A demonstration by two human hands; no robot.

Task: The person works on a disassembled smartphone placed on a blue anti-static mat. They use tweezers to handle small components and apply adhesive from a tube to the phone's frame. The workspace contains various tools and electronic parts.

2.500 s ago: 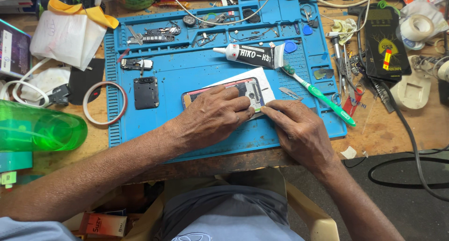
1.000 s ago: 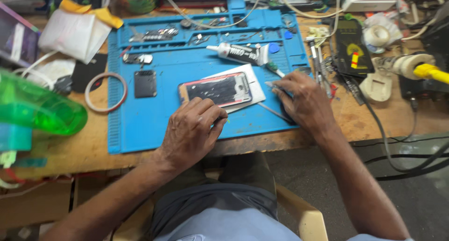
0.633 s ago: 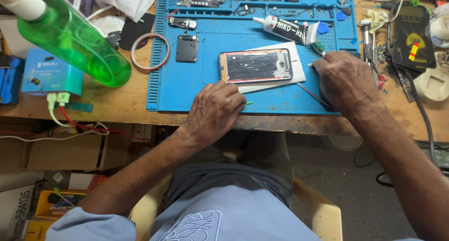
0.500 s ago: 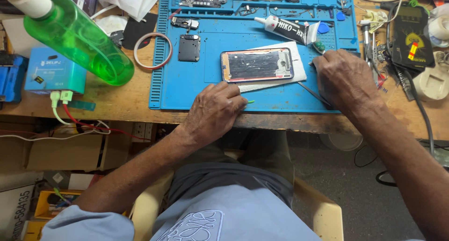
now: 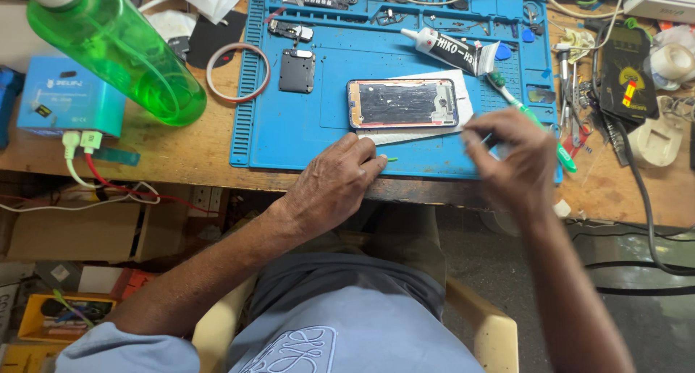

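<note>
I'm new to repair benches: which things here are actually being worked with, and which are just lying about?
In use: opened phone, white sheet under it, blue mat, left hand, right hand.

Lying about: green bottle, glue tube, rubber ring, green toothbrush.

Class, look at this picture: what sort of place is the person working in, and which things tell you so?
Most likely a phone repair bench. An opened phone lies on a blue repair mat with small parts in its trays, and an adhesive tube lies beside it.
</note>
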